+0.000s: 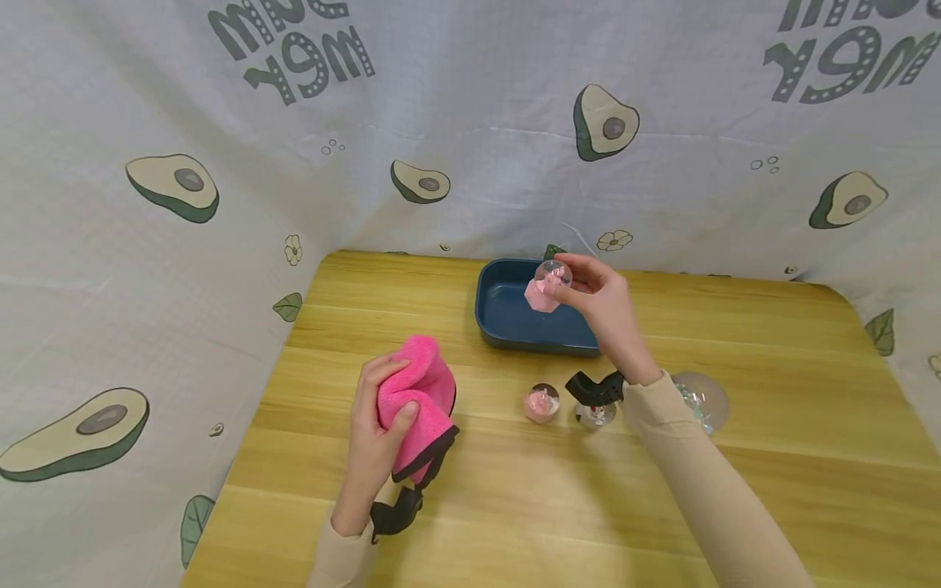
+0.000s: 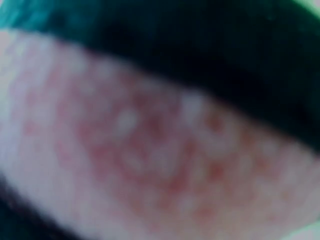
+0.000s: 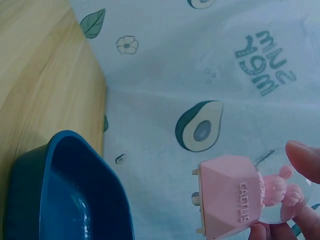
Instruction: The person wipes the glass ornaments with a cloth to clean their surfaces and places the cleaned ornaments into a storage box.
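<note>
My right hand (image 1: pixel 599 298) pinches a small snow globe (image 1: pixel 542 296) by its clear ball, above the blue tray (image 1: pixel 500 339). In the right wrist view the snow globe (image 3: pixel 227 197) lies on its side, with a faceted pink base lettered CACTUS and pink cactus shapes inside the ball; fingertips (image 3: pixel 304 160) press on the ball. At the left, my left hand (image 1: pixel 375 420) grips a bunched pink plush cloth (image 1: pixel 422 392) with black edging. The left wrist view is blurred by a pinkish surface and a dark band held close.
A pink-filled glass ball (image 1: pixel 541 403) stands on the wooden table (image 1: pixel 485 523) in front of the tray. Beside it, another clear ball (image 1: pixel 595 416) is partly hidden by the right wrist's black mount. A larger clear globe (image 1: pixel 709 400) lies behind the right forearm. An avocado-print curtain (image 1: pixel 500 106) hangs behind.
</note>
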### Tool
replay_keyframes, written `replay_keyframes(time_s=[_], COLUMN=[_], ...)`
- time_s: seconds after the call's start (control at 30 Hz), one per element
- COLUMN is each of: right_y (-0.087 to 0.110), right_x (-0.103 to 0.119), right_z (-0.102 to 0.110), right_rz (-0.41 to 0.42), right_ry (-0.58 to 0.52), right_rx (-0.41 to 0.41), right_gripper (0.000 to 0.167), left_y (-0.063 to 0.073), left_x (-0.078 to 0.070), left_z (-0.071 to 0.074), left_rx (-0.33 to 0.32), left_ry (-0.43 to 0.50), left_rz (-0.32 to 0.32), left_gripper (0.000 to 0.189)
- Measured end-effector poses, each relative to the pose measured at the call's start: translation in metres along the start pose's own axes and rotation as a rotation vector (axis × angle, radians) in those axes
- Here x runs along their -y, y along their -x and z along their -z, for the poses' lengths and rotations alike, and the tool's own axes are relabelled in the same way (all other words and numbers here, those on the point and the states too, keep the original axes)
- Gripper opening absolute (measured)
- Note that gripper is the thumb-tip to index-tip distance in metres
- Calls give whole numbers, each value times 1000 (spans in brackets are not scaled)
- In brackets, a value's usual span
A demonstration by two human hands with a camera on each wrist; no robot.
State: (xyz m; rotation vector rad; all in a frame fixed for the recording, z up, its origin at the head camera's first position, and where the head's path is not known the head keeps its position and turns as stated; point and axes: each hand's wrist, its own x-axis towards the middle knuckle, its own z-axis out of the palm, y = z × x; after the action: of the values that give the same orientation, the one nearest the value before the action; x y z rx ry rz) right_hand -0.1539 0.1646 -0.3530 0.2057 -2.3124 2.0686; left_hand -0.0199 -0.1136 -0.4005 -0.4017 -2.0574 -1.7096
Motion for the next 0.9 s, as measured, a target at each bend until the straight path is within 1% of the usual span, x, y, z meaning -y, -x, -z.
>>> replay_keyframes(time_s=[0.2,0.37,0.73,0.9], right_y=[-26,-45,-73,-81], right_x=[-16,-28,-49,-55], right_z=[-8,-14,-28,-34], right_rz=[12,-11,-141,-173], right_ry=[23,40,128,198], right_rx=[-11,4,21,37], right_gripper=[45,46,48,48], left_y=[3,4,5,5], left_x=[1,2,2,2], left_z=[2,4,3,2], left_rx=[-2,-1,-1,-4], left_ry=[12,19,3,5], left_rz=[8,17,12,16], left_gripper=[43,43,43,43])
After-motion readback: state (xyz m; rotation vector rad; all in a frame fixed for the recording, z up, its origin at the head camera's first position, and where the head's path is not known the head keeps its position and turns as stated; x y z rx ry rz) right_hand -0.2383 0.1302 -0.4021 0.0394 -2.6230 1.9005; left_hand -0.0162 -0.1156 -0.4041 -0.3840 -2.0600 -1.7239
